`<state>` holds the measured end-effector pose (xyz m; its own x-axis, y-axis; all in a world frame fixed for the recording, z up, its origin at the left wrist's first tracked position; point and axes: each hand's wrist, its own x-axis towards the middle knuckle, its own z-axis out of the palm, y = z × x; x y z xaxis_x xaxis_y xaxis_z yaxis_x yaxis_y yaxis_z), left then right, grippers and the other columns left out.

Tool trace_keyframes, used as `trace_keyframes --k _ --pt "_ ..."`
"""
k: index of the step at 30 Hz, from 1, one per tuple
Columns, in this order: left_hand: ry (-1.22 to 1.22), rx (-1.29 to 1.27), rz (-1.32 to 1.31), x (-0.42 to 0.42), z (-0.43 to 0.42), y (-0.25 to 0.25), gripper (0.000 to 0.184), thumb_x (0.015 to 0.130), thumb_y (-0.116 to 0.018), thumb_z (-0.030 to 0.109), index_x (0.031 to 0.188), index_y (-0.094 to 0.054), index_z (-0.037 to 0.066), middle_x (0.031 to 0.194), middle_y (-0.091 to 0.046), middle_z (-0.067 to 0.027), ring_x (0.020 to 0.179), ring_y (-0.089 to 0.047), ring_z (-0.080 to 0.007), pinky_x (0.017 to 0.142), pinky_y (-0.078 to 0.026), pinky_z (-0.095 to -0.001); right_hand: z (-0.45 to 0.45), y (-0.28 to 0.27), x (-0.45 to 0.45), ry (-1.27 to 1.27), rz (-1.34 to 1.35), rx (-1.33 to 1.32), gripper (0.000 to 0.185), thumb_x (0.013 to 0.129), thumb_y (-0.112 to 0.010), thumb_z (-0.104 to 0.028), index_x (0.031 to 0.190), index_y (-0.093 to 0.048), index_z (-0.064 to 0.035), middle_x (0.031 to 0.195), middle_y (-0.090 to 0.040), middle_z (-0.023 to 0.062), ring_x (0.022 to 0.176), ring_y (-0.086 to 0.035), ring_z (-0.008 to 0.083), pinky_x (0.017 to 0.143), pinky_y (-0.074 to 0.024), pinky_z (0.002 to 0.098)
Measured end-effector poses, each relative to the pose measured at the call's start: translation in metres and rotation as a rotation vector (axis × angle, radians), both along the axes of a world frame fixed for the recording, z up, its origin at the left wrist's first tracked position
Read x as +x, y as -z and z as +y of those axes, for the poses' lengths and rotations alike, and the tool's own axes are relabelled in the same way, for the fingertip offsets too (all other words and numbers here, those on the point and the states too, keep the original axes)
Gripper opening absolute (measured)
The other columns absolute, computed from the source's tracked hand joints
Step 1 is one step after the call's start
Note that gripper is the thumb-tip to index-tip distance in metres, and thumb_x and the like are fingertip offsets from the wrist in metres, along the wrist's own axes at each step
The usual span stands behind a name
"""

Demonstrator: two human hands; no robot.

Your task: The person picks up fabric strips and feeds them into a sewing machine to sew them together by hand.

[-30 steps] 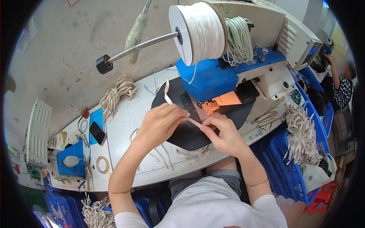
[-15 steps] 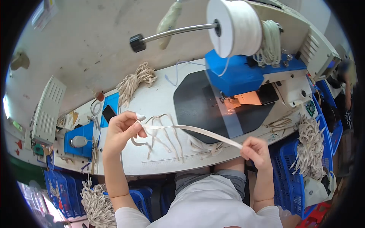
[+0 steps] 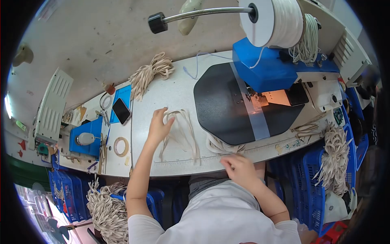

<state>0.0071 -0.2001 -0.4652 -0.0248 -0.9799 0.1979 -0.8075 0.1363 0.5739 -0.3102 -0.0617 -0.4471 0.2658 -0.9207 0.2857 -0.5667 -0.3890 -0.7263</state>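
My left hand [image 3: 159, 125] is over the white table, thumb and fingers apart, beside a few loose cream straps [image 3: 181, 136] that look blurred. Near the table's front edge, my right hand [image 3: 239, 168] has its fingers curled together; whether anything is between them is too small to tell. Just behind it, a bunch of cream straps [image 3: 221, 145] sticks out from under the black octagonal plate [image 3: 219, 103]. The blue-headed sewing machine [image 3: 264, 71] stands over that plate, its needle area lit orange.
A strap bundle [image 3: 151, 74] lies at the table's back. A phone [image 3: 121, 111] and tape roll [image 3: 121, 147] are at left. The white spool [image 3: 280, 22] hangs above the machine. Blue baskets [image 3: 294, 185] stand at right, and a second machine [image 3: 86, 138] at far left.
The strap stretched between my hands has left my fingers. My left hand has moved right and up onto the table, its fingers now apart; my right hand has moved left. The view has shifted.
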Motion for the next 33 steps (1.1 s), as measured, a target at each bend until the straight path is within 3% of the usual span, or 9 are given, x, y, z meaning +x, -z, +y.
trace_keyframes --k 1,4,5,8,11,15,21,27,33 --pt "0.062 -0.037 -0.009 -0.011 0.004 -0.003 0.043 0.086 -0.074 0.017 0.123 -0.061 -0.002 0.125 -0.059 -0.0216 0.117 -0.058 -0.0357 0.099 -0.047 -0.0415 -0.003 -0.002 -0.003 0.091 0.068 -0.18 0.017 0.08 -0.074 -0.009 0.097 -0.073 -0.0061 0.08 -0.066 0.0113 0.073 -0.063 0.0327 0.07 -0.0518 0.0415" --pt "0.24 -0.109 0.02 -0.056 0.022 -0.016 0.041 0.082 -0.075 0.012 0.12 -0.063 0.001 0.124 -0.06 -0.0205 0.117 -0.056 -0.038 0.1 -0.046 -0.0428 -0.021 -0.003 -0.008 0.234 0.267 -0.264 0.009 0.078 -0.07 -0.007 0.086 -0.07 -0.0063 0.087 -0.062 0.0119 0.09 -0.061 0.0358 0.077 -0.0498 0.0468" --pt "0.291 -0.123 0.009 -0.073 0.03 -0.026 0.038 0.082 -0.074 0.011 0.117 -0.064 0.001 0.123 -0.06 -0.0211 0.117 -0.056 -0.0389 0.1 -0.046 -0.0435 -0.028 0.01 -0.013 0.215 0.293 -0.334 0.016 0.075 -0.069 -0.006 0.092 -0.069 -0.0035 0.097 -0.063 0.016 0.095 -0.06 0.0391 0.084 -0.0477 0.0514" --pt "0.459 -0.108 0.03 -0.11 0.038 -0.033 0.036 0.077 -0.072 0.007 0.111 -0.067 0.001 0.119 -0.061 -0.022 0.114 -0.056 -0.041 0.098 -0.048 -0.0452 -0.041 0.034 -0.022 0.135 0.474 -0.157 0.028 0.074 -0.073 -0.011 0.101 -0.07 -0.0037 0.109 -0.061 0.0205 0.104 -0.059 0.0399 0.088 -0.0473 0.052" --pt "0.551 -0.1 -0.058 -0.13 0.032 -0.006 0.035 0.07 -0.07 0.002 0.106 -0.068 0.001 0.114 -0.063 -0.0219 0.108 -0.058 -0.0428 0.092 -0.05 -0.0471 -0.053 0.043 -0.015 0.177 0.457 -0.216 0.033 0.073 -0.071 -0.014 0.103 -0.07 -0.0013 0.112 -0.062 0.0212 0.107 -0.058 0.0399 0.091 -0.0465 0.0524" --pt "0.529 -0.121 -0.1 -0.133 0.027 0.004 0.034 0.067 -0.067 0.001 0.1 -0.068 -0.001 0.104 -0.066 -0.0206 0.098 -0.062 -0.0432 0.082 -0.052 -0.0491 -0.057 0.045 -0.013 0.219 0.382 -0.213 0.035 0.075 -0.068 -0.008 0.108 -0.067 0.0011 0.111 -0.064 0.0211 0.106 -0.06 0.0413 0.09 -0.0466 0.0523" --pt "0.616 -0.358 -0.146 -0.116 0.046 -0.023 0.029 0.069 -0.068 0.004 0.099 -0.069 0.001 0.084 -0.065 -0.0133 0.081 -0.064 -0.0324 0.072 -0.053 -0.0426 -0.045 0.036 -0.016 0.185 0.32 -0.287 0.031 0.075 -0.072 -0.01 0.105 -0.068 -0.0009 0.106 -0.065 0.0188 0.099 -0.062 0.0394 0.087 -0.0468 0.0516" --pt "0.848 -0.227 -0.144 -0.126 0.105 -0.075 0.034 0.068 -0.071 0.004 0.102 -0.071 0.004 0.077 -0.063 -0.0055 0.066 -0.062 -0.0216 0.052 -0.05 -0.0331 -0.027 0.012 -0.018 0.056 0.146 -0.331 0.024 0.076 -0.076 -0.009 0.099 -0.071 -0.0048 0.093 -0.064 0.0128 0.09 -0.063 0.0337 0.081 -0.046 0.0488" --pt "1.127 -0.201 0.248 -0.126 0.129 -0.112 0.024 0.079 -0.072 0.008 0.102 -0.07 0.002 0.078 -0.062 -0.006 0.06 -0.061 -0.0207 0.049 -0.049 -0.0322 -0.011 -0.025 -0.028 -0.088 0.008 -0.166 0.023 0.076 -0.078 -0.006 0.099 -0.072 -0.0044 0.085 -0.065 0.0097 0.077 -0.065 0.0294 0.071 -0.0515 0.0416"
